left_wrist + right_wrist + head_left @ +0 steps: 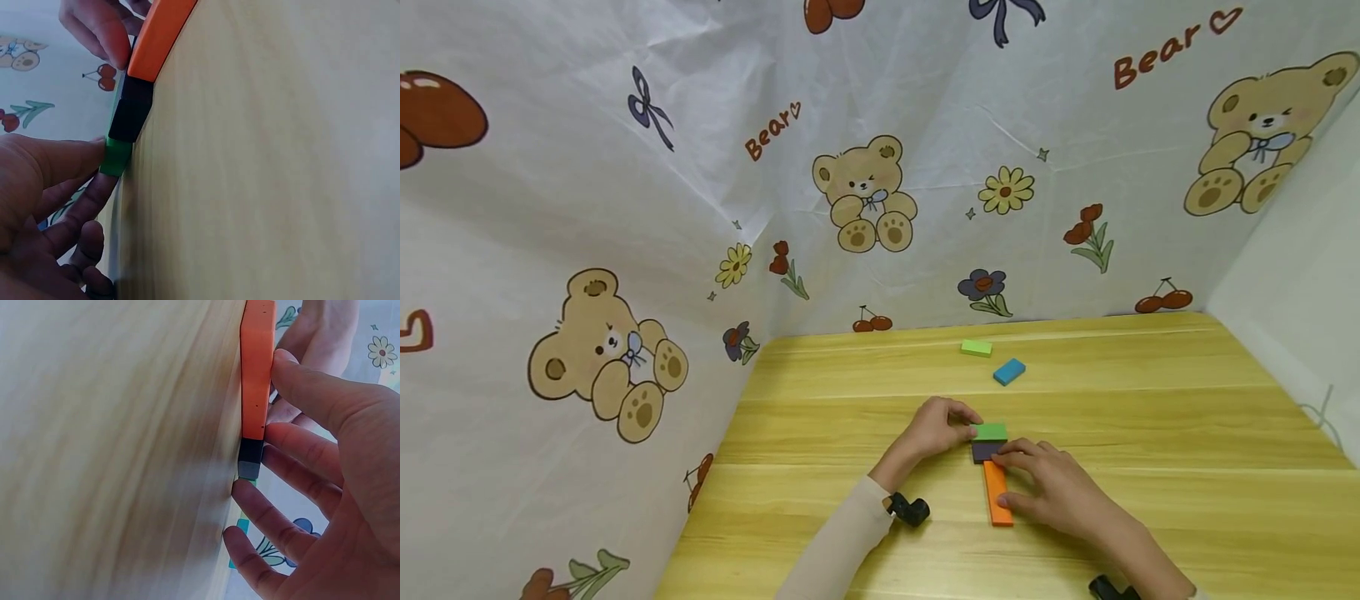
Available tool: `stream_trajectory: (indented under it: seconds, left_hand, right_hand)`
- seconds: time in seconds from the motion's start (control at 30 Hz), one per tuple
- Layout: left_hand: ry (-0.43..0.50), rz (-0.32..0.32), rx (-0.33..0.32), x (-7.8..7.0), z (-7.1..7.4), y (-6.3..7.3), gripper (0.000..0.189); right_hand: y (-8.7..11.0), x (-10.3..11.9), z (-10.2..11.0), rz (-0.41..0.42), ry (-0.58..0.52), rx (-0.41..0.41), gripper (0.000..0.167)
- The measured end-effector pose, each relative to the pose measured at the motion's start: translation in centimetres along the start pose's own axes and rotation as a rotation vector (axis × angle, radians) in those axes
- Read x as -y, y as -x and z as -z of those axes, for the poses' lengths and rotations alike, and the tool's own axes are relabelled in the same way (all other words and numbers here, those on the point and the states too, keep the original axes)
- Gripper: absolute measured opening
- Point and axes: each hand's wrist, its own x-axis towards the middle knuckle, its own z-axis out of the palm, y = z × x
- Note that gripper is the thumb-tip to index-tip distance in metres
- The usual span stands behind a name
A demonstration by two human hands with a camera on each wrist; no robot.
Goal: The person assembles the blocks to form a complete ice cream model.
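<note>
Three wooden blocks meet end to side on the table. A green block lies crosswise at the far end, a dark purple block beside it, and a long orange block runs toward the person. My left hand pinches the left end of the green block between thumb and index finger. From the right, my right hand rests its thumb on the orange block and its fingertips by the dark block, fingers spread and only slightly bent, as the right wrist view shows.
Farther back lie a blue block and a light green block. A white cloth printed with bears hangs behind and to the left of the table. At the right stands a white wall with a thin cord.
</note>
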Motion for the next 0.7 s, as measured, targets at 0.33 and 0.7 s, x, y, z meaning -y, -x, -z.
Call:
stream_trajectory:
  seconds: [0.33, 0.7]
  left_hand:
    - [0.0, -0.017, 0.006, -0.23, -0.02, 0.34, 0.011]
    - [-0.006, -0.029, 0.018, -0.22, 0.03, 0.36, 0.011]
  right_hand:
    - [0.12, -0.18, -0.02, 0.003, -0.002, -0.011, 0.05]
    - [-0.03, -0.19, -0.01, 0.007, -0.004, -0.005, 0.051]
